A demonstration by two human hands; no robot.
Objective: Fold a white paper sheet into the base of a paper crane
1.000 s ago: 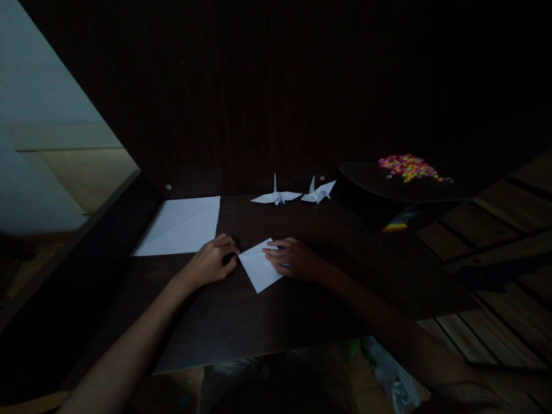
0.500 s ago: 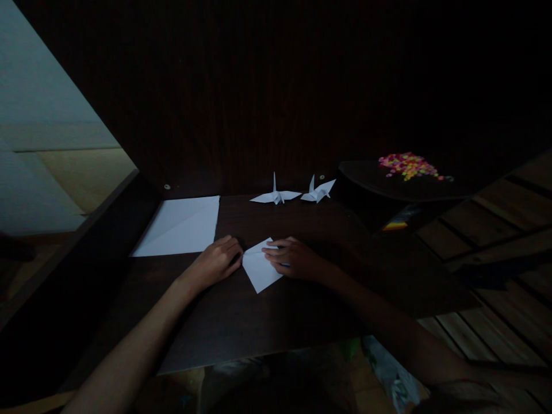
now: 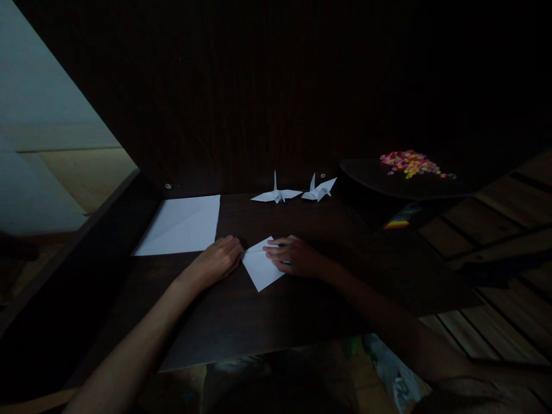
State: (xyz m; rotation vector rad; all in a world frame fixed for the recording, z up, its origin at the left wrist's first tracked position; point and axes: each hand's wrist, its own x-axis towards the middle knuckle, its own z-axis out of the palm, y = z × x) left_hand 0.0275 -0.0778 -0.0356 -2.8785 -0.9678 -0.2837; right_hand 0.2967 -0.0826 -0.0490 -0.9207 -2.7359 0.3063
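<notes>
A small folded white paper (image 3: 260, 270) lies on the dark wooden desk, one corner toward me and a crease running across its upper part. At its left corner my left hand (image 3: 224, 256) is closed, fingers curled and thumb side against the paper; the fingertips are partly hidden. My right hand (image 3: 295, 257) rests over the paper's right side with its fingers apart, covering that part. Beyond the hands, against the back panel, stand two white paper cranes, one on the left (image 3: 277, 196) and one on the right (image 3: 319, 191).
White paper sheets (image 3: 183, 225) lie at the desk's back left, beside a raised side board (image 3: 86, 259). On a rounded shelf (image 3: 366, 177) at the right sits a heap of small colourful pieces (image 3: 410, 164). A colourful-edged item (image 3: 399, 221) is below it.
Both hands and the folded paper hold nearly the same place. The whole view has shifted very slightly.
</notes>
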